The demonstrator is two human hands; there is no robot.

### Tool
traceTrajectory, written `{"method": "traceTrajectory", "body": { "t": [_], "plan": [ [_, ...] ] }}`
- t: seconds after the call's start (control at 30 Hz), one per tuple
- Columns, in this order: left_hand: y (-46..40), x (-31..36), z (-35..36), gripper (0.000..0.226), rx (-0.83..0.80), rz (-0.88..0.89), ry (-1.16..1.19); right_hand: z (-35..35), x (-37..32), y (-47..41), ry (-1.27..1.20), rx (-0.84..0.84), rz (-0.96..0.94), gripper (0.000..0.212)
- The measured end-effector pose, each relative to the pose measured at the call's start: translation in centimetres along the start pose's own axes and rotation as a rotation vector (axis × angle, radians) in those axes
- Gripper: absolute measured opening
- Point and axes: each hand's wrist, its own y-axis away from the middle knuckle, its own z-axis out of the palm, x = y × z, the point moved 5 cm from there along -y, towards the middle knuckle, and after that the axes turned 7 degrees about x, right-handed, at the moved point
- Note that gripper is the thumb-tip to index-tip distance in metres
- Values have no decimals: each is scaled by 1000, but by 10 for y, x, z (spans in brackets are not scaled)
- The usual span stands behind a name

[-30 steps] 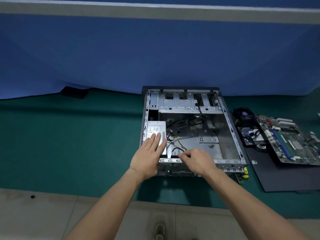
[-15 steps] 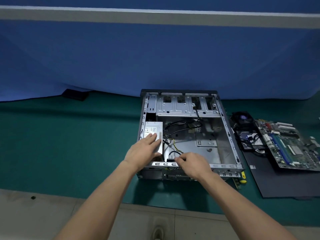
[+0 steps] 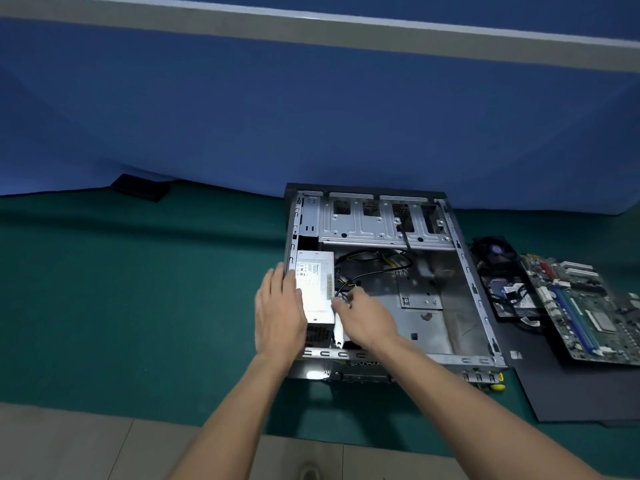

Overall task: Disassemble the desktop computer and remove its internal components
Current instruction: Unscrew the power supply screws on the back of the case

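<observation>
On green mat (image 3: 138, 289), open computer case (image 3: 460, 271) is laid flat, side panel off, against blue backdrop (image 3: 311, 116). Power supply (image 3: 316, 282) is seated in the left near corner of the case, label up. Left hand (image 3: 278, 313) is laid along the power supply's left edge at the case wall; fingers straight and pressed together, pointing away, thumb side over the unit. Right hand (image 3: 363, 315) is placed inside the case just right of the power supply, blurred; fingers are curled near the black cables (image 3: 374, 258), but whether a cable is pinched cannot be told. Drive cage (image 3: 381, 223) is seen at the far end of the case. Right of the case, motherboard (image 3: 581, 306) and cooler fan (image 3: 495, 252) are laid on a black panel (image 3: 571, 393). Yellow screwdriver handle (image 3: 497, 382) is partly hidden at the case's near right corner. Small black object (image 3: 140, 188) is seen far left at the backdrop's foot.
</observation>
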Motion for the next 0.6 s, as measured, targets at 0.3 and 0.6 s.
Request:
{"method": "traceTrajectory", "body": {
  "t": [0.3,0.6],
  "plan": [
    [-11,-13,11,44,-74,-216,128,45,-37,-36,50,199,89,66],
    [-9,-11,12,43,-93,-151,111,18,35,-44,-82,57,163,68]
  ]
}}
